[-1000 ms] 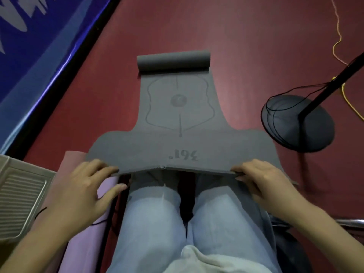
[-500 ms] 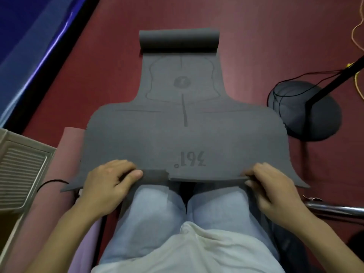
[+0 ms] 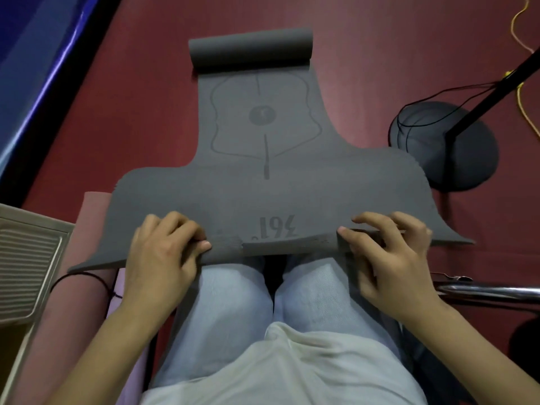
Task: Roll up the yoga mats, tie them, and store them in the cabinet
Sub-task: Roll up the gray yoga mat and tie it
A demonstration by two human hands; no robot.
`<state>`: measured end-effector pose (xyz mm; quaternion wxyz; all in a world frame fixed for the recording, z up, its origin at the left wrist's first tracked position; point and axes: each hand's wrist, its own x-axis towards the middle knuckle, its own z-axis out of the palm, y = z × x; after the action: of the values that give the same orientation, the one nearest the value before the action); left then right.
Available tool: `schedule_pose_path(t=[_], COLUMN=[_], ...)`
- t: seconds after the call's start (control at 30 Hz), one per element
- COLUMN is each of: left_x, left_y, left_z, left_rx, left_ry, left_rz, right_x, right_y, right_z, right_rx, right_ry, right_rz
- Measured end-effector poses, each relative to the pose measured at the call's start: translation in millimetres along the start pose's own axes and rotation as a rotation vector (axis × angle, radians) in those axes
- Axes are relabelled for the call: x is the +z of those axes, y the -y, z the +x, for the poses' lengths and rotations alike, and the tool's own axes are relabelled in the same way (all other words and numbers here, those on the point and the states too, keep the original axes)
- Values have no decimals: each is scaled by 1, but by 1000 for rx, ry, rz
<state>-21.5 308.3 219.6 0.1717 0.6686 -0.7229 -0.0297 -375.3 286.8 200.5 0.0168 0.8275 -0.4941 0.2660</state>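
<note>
1. Grey yoga mat (image 3: 263,159) spread lengthwise on the red floor (image 3: 131,112), far end curled into a roll, near edge lifted over the knees.
2. Left hand (image 3: 163,258) at the near edge, left of centre: fingers curled over the top, thumb beneath, clamped on the mat's turned-up lip.
3. Right hand (image 3: 391,258) at the near edge, right of centre: fingers spread and bent on top, thumb against the lip, gripping it.
4. Pink mat (image 3: 87,287) lying along the floor's left side, black cord (image 3: 84,277) across it.
5. Black stand base (image 3: 455,147) on the floor, right of the grey mat.
</note>
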Motion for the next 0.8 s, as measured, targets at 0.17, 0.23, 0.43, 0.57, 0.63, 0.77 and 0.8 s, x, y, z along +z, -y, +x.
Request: schedule_pose_path(t=[0.17, 0.23, 0.43, 0.57, 0.63, 0.77, 0.8], left_x=[5, 4, 6, 12, 13, 8, 6], left_y=[-3, -3, -6, -12, -14, -14, -14], left_z=[-12, -14, -14, -16, -16, -20, -20], left_rx=[61, 84, 68, -4, -14, 1, -6], left_ry=[-37, -30, -15, -86, -74, -92, -104], left_rz=[113, 80, 122, 156, 131, 177, 205], right_x=[3, 7, 16, 19, 20, 19, 19], right_y=[7, 7, 12, 7, 6, 5, 4], right_z=[-3, 1, 7, 7, 8, 14, 14], right_rx=[17, 28, 49, 73, 97, 100, 97], right_ry=[39, 30, 40, 79, 88, 94, 100], right_rz=[-108, -133, -156, -10, 51, 80, 75])
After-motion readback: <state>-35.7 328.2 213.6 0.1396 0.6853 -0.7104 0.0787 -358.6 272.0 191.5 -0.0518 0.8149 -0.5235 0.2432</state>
